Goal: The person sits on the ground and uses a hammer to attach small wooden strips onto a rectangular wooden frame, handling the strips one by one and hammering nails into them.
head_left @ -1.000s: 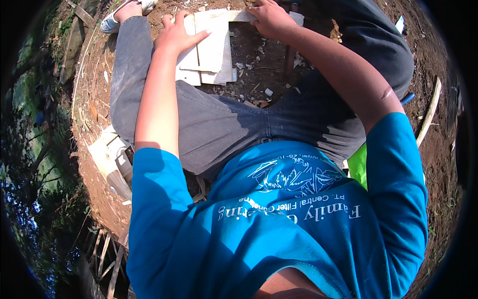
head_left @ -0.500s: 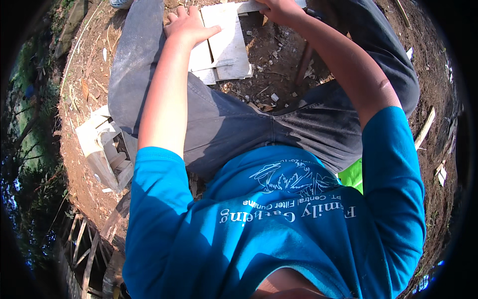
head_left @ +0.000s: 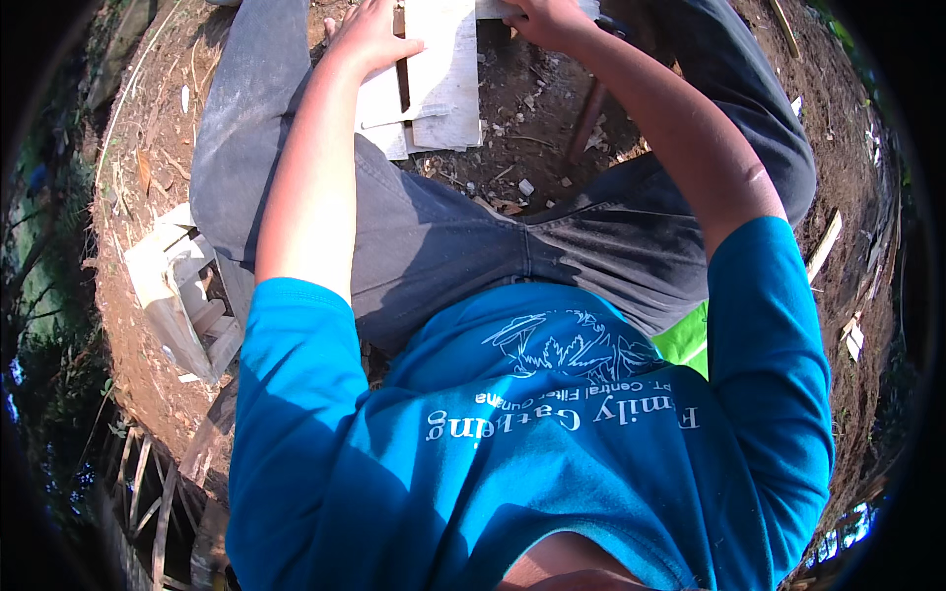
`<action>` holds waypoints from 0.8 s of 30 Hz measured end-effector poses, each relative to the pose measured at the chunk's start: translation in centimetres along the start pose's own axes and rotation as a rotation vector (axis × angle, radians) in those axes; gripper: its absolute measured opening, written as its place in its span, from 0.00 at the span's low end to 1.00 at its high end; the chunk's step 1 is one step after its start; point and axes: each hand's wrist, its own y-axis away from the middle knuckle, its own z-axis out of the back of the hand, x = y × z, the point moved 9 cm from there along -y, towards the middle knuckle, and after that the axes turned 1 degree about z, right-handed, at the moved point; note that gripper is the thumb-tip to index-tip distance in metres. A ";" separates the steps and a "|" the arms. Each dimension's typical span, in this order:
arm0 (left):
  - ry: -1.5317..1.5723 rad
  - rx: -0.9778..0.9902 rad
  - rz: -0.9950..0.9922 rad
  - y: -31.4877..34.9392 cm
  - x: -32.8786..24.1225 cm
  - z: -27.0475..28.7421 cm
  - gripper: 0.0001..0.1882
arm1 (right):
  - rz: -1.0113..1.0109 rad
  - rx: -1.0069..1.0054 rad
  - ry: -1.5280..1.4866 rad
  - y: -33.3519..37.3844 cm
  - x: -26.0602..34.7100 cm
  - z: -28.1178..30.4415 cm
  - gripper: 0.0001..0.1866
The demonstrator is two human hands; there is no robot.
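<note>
At the top of the view, my left hand lies with its thumb stretched out over pale flat boards. These boards lie side by side between my legs, with a dark narrow gap between them. A thin pale stick rests across their near ends. My right hand has its fingers closed on the edge of a pale wooden strip at the boards' far right. The picture's upper edge cuts off part of both hands and the strip's surroundings.
A reddish-brown rod stands in the dirt near my right knee. Left of my leg sits a small pale wooden frame. Wood chips litter the soil, and a bright green thing shows beside my right hip. Wooden slats stand at the lower left.
The whole view has shifted slightly, so the boards and both hands appear higher and a little further left. My hands keep nearly the same places on the wood.
</note>
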 end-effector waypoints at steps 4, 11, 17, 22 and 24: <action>0.062 0.125 -0.117 -0.4 -0.3 -0.5 0.35 | -0.027 0.016 -0.027 0.0 -0.2 0.1 0.27; 0.055 0.112 0.041 -0.7 1.8 0.1 0.32 | 0.063 -0.033 -0.023 -0.5 0.4 -0.6 0.28; 0.107 0.043 0.013 -0.4 2.4 -0.1 0.31 | -0.152 0.140 0.065 0.1 2.9 1.2 0.27; 0.071 0.035 -0.007 -0.4 2.4 -0.1 0.30 | -0.129 0.137 0.028 0.0 2.9 1.3 0.26; 0.041 0.049 0.019 -0.7 2.0 0.0 0.30 | -0.130 0.104 0.020 0.0 2.5 1.1 0.26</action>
